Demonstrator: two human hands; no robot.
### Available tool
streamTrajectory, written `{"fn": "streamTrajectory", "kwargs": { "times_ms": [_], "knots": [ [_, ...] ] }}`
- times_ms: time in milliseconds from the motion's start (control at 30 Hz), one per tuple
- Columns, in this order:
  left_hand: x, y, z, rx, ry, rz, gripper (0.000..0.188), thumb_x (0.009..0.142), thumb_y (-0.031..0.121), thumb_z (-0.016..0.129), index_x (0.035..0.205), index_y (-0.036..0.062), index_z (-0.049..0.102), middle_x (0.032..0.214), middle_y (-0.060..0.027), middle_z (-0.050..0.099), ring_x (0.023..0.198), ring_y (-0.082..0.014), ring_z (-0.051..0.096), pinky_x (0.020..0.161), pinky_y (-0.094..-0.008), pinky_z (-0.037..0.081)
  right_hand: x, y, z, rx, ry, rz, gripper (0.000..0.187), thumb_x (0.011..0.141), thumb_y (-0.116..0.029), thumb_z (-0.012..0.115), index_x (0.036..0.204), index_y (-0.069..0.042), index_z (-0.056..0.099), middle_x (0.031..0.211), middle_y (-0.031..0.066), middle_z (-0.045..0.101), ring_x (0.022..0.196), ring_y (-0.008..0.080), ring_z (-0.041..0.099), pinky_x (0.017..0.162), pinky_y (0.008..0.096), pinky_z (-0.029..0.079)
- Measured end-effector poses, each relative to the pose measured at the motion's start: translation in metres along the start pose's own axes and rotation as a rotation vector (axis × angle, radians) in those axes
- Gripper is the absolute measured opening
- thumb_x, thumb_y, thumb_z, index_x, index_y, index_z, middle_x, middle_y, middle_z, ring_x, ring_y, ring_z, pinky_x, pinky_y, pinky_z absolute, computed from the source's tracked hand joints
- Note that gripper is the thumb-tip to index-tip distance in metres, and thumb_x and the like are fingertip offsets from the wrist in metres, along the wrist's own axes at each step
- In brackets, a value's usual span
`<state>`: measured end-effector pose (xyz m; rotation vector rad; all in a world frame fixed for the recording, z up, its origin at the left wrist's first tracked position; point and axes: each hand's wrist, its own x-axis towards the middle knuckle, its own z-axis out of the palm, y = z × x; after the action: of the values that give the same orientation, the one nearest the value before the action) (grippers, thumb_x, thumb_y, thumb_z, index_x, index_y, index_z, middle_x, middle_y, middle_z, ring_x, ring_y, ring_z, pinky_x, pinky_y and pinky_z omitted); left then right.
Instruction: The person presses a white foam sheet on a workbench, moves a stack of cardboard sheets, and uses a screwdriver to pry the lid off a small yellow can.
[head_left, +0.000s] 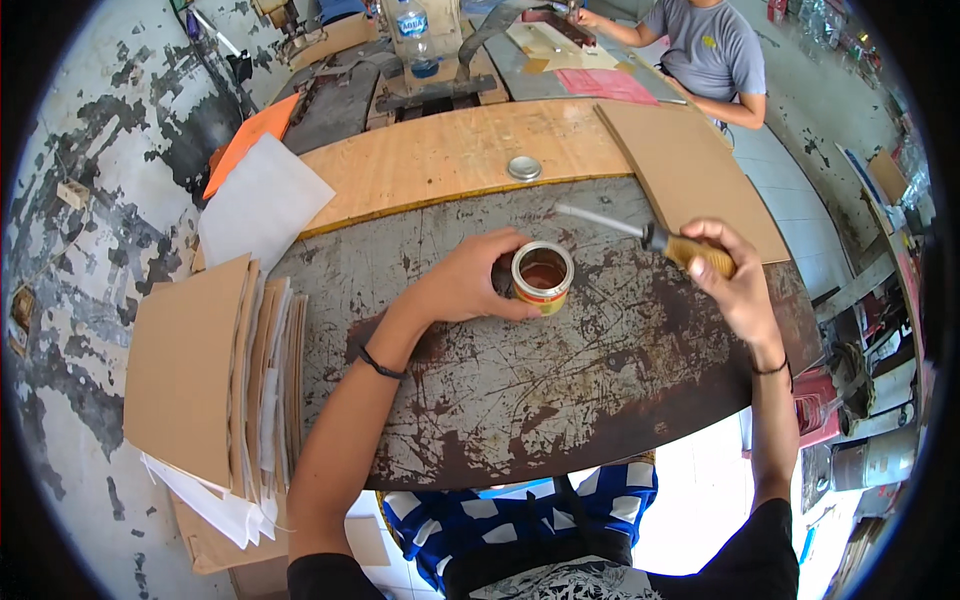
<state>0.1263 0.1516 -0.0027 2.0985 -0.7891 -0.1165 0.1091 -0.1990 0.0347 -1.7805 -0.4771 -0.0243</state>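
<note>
Near the table's (480,400) middle, the left hand (465,285) clamps its fingers around the open tin (542,277). The right hand (735,285) grips a screwdriver (650,238), shaft pointing left, just above-right of the tin.

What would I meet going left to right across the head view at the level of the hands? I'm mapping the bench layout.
Stack of cardboard sheets → left hand → open tin can → screwdriver → right hand.
</note>
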Motion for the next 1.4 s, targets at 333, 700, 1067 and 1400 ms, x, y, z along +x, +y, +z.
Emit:
{"fn": "streamTrajectory", "kwargs": {
  "times_ms": [333,700,1067,1400],
  "knots": [
    [0.006,0.007,0.002,-0.249,-0.081,-0.083,0.074,0.067,0.01,0.09,0.132,0.0041,0.057,0.125,-0.004,0.063,0.115,-0.015,0.058,0.104,-0.0303,0.045,-0.017,-0.009,0.023,-0.509,0.035,-0.594,0.03,0.071,0.0,0.084,0.099,-0.001,0.075,0.093,0.0116,0.072,0.079,0.0205,0.072,0.067,0.0284,0.058],
    [0.01,0.012,0.004,-0.197,-0.084,-0.139,0.063,0.066,0.019,0.094,0.119,0.0054,0.064,0.109,-0.0019,0.067,0.102,-0.0127,0.06,0.096,-0.0289,0.046,-0.01,-0.022,0.029,-0.537,0.042,-0.574,0.029,0.068,0.0,0.082,0.097,-0.003,0.076,0.086,0.0084,0.069,0.073,0.0186,0.07,0.062,0.0284,0.055],
    [0.01,0.009,0.006,-0.205,-0.061,-0.15,0.064,0.064,0.017,0.095,0.118,0.0036,0.064,0.11,-0.0013,0.067,0.104,-0.0118,0.06,0.098,-0.029,0.046,-0.005,-0.026,0.038,-0.548,0.015,-0.563,0.029,0.069,0.002,0.081,0.098,-0.001,0.076,0.085,0.0084,0.068,0.073,0.0163,0.071,0.063,0.0261,0.056],
    [0.012,0.007,0.007,-0.221,-0.064,-0.114,0.063,0.064,0.015,0.095,0.117,0.003,0.063,0.108,-0.0008,0.067,0.102,-0.0107,0.06,0.095,-0.0283,0.047,-0.025,-0.019,0.052,-0.58,0.144,-0.531,0.03,0.071,0.001,0.083,0.1,0.002,0.075,0.087,0.0099,0.068,0.074,0.0161,0.07,0.062,0.0253,0.055]
  ]
}}
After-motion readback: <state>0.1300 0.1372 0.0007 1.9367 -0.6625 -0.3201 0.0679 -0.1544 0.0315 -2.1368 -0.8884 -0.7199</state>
